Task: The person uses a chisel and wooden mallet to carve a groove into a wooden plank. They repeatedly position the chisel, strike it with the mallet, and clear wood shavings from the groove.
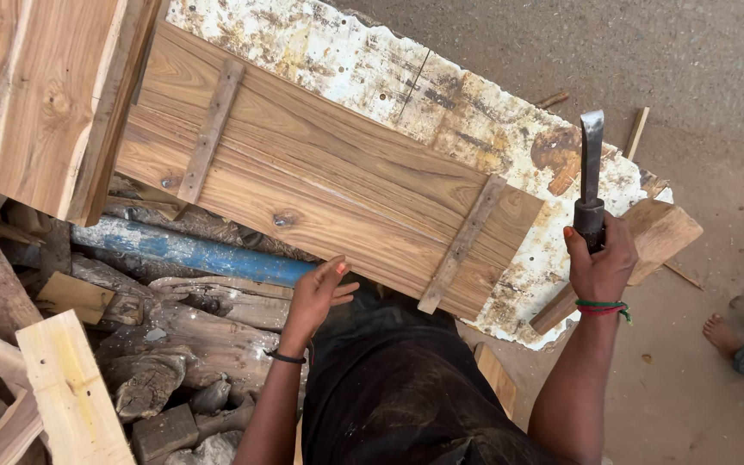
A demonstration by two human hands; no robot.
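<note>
Wooden and warm brown, the panel (320,172) lies slantwise across a battered white surface (406,77) whose paint is flaked and stained. It is made of long grained planks joined side by side, with two thin battens fixed across them, one near each end.

The right hand (600,258) is raised beside the panel's right end, forearm upright, its grip wrapped fully around the dark handle of a chisel (591,172). The flat metal blade points up and away from the person, clear of the wood. A red and green band circles that wrist.

The left hand (319,293) reaches to the near edge of the panel, fingers straight and together, palm flat against the edge, its grip open and clasping nothing. A thin black band sits on the wrist.

Below the left arm lies a heap of rough offcuts and grey, weathered lumps, with a blue-painted pole (191,250) among them. A pale sawn plank (71,387) leans at lower left. Someone else's bare foot (721,334) rests on the sandy ground at far right.
</note>
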